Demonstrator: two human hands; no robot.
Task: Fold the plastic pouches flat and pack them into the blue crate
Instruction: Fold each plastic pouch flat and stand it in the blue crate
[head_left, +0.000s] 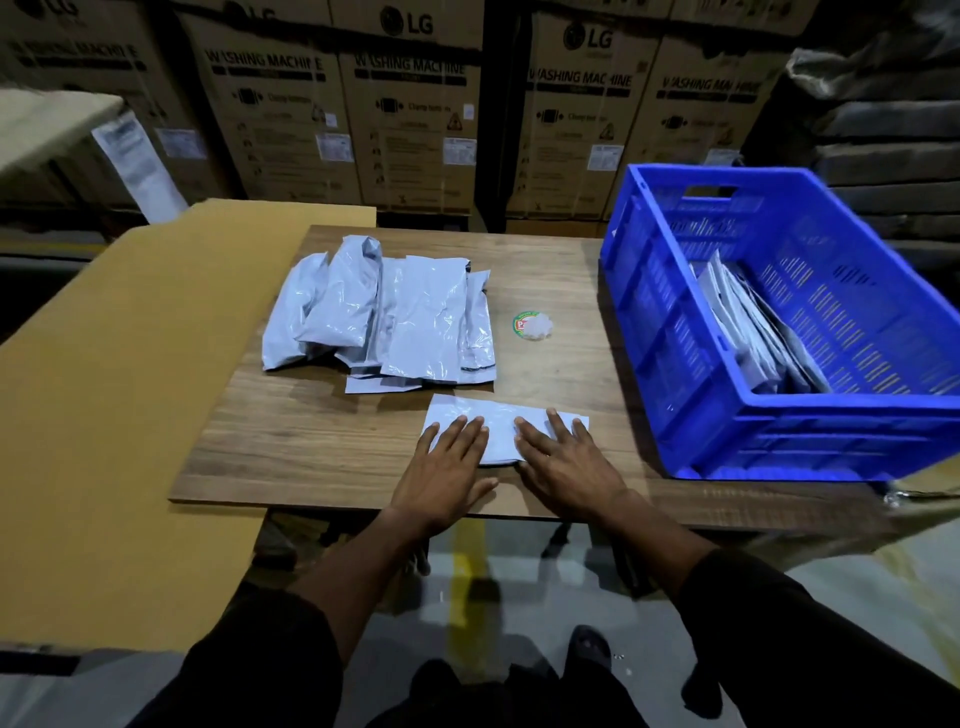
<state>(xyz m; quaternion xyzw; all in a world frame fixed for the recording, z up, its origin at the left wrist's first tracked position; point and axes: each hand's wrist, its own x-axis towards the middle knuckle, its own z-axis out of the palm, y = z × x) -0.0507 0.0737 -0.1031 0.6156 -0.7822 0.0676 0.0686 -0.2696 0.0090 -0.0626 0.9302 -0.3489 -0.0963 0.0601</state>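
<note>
Folded pouches (753, 327) upright inside blue crate (670, 332)

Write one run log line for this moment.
step: flattening | left hand, right hand: pressing pouch on table | pile: waiting | blue crate: partly filled

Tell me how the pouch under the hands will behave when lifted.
The pouch looks like thin glossy film, so probably floppy and light. Both hands, left and right, press it flat; it may spring open once released, and could slide on the table.
</note>
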